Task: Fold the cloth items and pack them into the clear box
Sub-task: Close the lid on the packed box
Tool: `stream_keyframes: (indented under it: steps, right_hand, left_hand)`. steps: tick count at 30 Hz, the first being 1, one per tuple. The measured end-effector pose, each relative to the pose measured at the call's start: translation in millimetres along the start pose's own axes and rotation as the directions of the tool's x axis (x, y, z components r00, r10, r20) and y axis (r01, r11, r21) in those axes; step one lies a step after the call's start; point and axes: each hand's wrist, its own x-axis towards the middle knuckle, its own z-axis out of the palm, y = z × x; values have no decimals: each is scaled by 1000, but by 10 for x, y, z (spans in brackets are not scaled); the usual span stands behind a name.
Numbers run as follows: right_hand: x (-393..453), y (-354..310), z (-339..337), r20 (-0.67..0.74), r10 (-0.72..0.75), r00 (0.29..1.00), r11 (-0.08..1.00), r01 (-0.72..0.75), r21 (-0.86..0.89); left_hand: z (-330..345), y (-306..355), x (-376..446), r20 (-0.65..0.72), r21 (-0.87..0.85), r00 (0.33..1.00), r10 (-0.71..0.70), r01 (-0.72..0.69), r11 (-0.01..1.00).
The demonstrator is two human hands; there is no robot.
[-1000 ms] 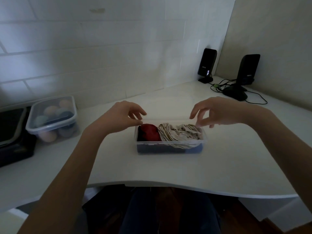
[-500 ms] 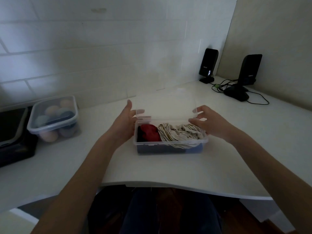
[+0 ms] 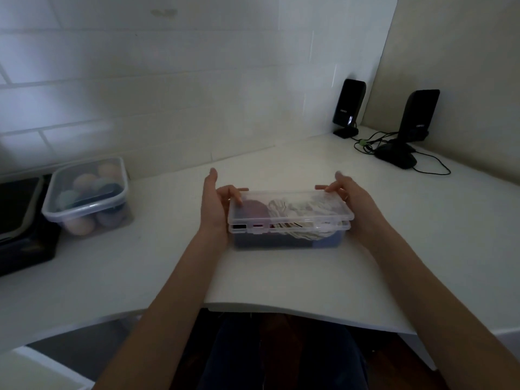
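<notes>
My left hand and right hand grip the ends of the clear lid at frame centre. It lies on the clear box, with red cloth and striped cloth beneath.

Each of the two black speakers at the far right of my white desk carries a small pale logo, on the left speaker and the right speaker, too blurred for me to read.
</notes>
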Motion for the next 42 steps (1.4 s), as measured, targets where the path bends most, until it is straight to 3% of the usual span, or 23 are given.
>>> stream_keyframes:
  steps: [4,7,10,12,17,22,29,32,35,36,38,42]
  right_hand:
    - [-86,34,-74,140,-33,990,993,48,-107]
    - [-136,32,-109,158,-38,987,967,76,-242]
    - [-153,14,-129,161,-35,986,951,82,-298]
    - [-177,10,-128,164,-39,986,945,90,-314]
    - [-281,65,-108,95,-156,983,927,179,-329]
    - [-374,125,-36,169,-122,978,925,174,-339]
    - [-441,63,-8,158,-182,970,841,237,-487]
    - [-462,146,69,84,-360,929,708,331,-624]
    - [-522,257,135,95,-493,865,504,373,-779]
    - [-535,267,137,123,-507,853,453,385,-804]
    - [-549,254,85,207,-480,852,430,435,-791]
    - [-524,199,-60,386,-389,837,483,542,-688]
  left_hand:
    - [-57,10,-48,48,374,995,91,-102,922]
    - [-112,0,-129,138,531,986,95,-155,833]
    - [-223,0,-204,313,546,950,18,-196,815]
    - [-256,14,-212,338,551,941,-2,-196,811]
    - [-237,-31,-244,324,551,945,46,-228,803]
    - [-237,-37,-250,325,543,944,63,-241,805]
    - [-211,19,-281,290,628,957,19,-206,750]
    - [-198,10,-298,266,744,955,127,-288,603]
    - [-192,-103,-365,374,849,847,378,-477,227]
    - [-200,-141,-384,426,843,808,408,-518,145]
    - [-249,-161,-393,491,814,782,385,-569,118]
    - [-352,-90,-344,586,771,770,252,-625,120]
